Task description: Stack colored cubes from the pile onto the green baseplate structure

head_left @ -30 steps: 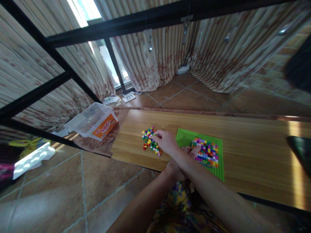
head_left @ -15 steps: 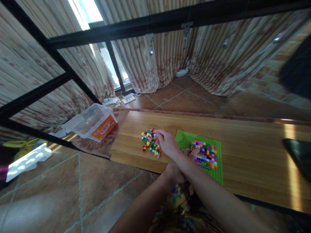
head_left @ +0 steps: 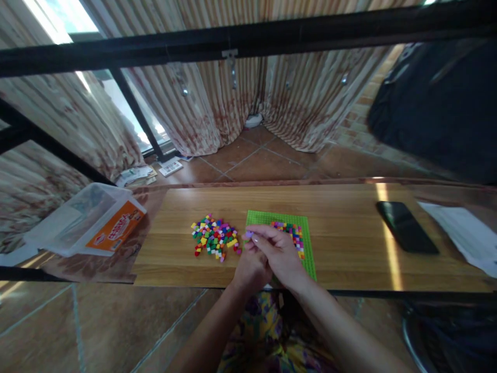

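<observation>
My right hand (head_left: 278, 255) is closed, with a small purple toy brick (head_left: 249, 234) pinched at its fingertips. Just below and left, my left hand (head_left: 251, 268) is curled with its fingers close to that brick. The right hand covers part of it, so what it holds cannot be made out. Both hands are over the left part of a green studded baseplate (head_left: 309, 243). A patch of multicoloured bricks (head_left: 298, 239) is on the plate, partly hidden by the right hand. Left of the hands lies a loose pile of small coloured bricks (head_left: 215, 235).
The wooden table (head_left: 341, 207) carries a dark phone-like slab (head_left: 406, 228) and white paper (head_left: 462, 233) at the right. A clear plastic box (head_left: 101, 212) with an orange label stands beyond the left end. A black metal bar (head_left: 240, 44) crosses in front of the curtains.
My right hand has come back from the brick pile with the purple brick, and my arms no longer cross. My left hand has left the brick patch. The view has turned right.
</observation>
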The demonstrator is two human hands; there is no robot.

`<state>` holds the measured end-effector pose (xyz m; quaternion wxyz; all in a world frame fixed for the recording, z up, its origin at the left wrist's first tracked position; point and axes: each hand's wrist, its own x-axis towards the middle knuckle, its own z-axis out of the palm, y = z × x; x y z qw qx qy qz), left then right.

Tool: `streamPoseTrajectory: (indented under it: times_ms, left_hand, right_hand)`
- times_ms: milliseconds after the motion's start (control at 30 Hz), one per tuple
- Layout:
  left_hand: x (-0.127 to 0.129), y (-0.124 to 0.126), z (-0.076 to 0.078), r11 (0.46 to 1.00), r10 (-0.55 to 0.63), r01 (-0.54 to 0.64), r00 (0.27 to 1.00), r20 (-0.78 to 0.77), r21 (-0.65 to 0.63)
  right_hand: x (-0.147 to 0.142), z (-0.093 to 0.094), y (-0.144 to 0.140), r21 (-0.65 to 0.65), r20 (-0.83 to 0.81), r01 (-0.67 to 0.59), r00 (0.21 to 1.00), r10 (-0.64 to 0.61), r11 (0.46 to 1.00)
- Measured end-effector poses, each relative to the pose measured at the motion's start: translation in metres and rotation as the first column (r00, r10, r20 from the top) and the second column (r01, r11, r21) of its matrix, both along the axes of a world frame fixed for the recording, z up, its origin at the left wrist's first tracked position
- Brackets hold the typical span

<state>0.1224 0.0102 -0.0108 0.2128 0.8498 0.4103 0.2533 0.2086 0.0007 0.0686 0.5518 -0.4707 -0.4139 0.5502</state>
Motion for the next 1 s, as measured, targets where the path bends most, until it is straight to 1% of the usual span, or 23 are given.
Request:
streamPoseTrajectory:
  times_ms: [67,133,200,267,367,467,533,600,733,833,900,1000]
  left_hand:
    - [-0.003,-0.002,0.001,0.997,-0.056,0.054,0.998,0.035,0.054]
    - [-0.004,-0.003,0.003,0.996,-0.023,0.019,0.999,0.048,0.086]
    - [-0.005,-0.003,0.005,0.997,-0.020,0.018,0.999,0.030,0.071]
    - [-0.005,-0.003,0.008,0.998,-0.027,0.027,1.000,0.012,0.054]
    - [-0.005,-0.003,0.011,0.998,-0.026,0.025,1.000,0.006,0.050]
    - [-0.005,-0.002,0.010,0.998,-0.022,0.022,1.000,-0.005,0.056]
    - [-0.005,-0.002,0.010,0.998,-0.016,0.017,1.000,-0.010,0.065]
    - [-0.005,-0.002,0.010,0.998,-0.013,0.014,1.000,-0.008,0.069]
    - [-0.005,-0.002,0.011,0.998,-0.024,0.024,1.000,-0.002,0.051]
    - [-0.006,-0.002,0.012,0.999,-0.028,0.028,1.000,-0.003,0.035]
    - [-0.006,-0.002,0.012,0.999,-0.026,0.026,1.000,-0.005,0.023]
    - [-0.006,-0.002,0.013,1.000,-0.026,0.027,1.000,-0.006,0.008]
  right_hand:
    - [0.018,0.000,-0.010,0.014,0.061,0.055,0.997,-0.055,0.998]
    - [0.037,-0.004,-0.022,0.026,0.121,0.118,0.985,-0.120,0.993]
    - [0.055,-0.011,-0.034,0.032,0.188,0.197,0.962,-0.200,0.980]
    - [0.071,-0.018,-0.042,0.045,0.275,0.281,0.919,-0.282,0.959]
    - [0.090,-0.024,-0.044,0.094,0.370,0.363,0.852,-0.371,0.927]
    - [0.101,-0.027,-0.034,0.155,0.418,0.414,0.795,-0.439,0.897]
    - [0.106,-0.029,-0.026,0.176,0.432,0.417,0.781,-0.451,0.892]
    - [0.108,-0.034,-0.017,0.170,0.421,0.398,0.798,-0.432,0.901]
    - [0.107,-0.047,-0.005,0.117,0.357,0.400,0.837,-0.414,0.909]
    - [0.106,-0.055,-0.001,0.073,0.350,0.395,0.850,-0.394,0.916]
    - [0.105,-0.056,0.002,0.047,0.343,0.378,0.863,-0.370,0.925]
    - [0.105,-0.054,0.004,-0.007,0.316,0.367,0.883,-0.347,0.930]
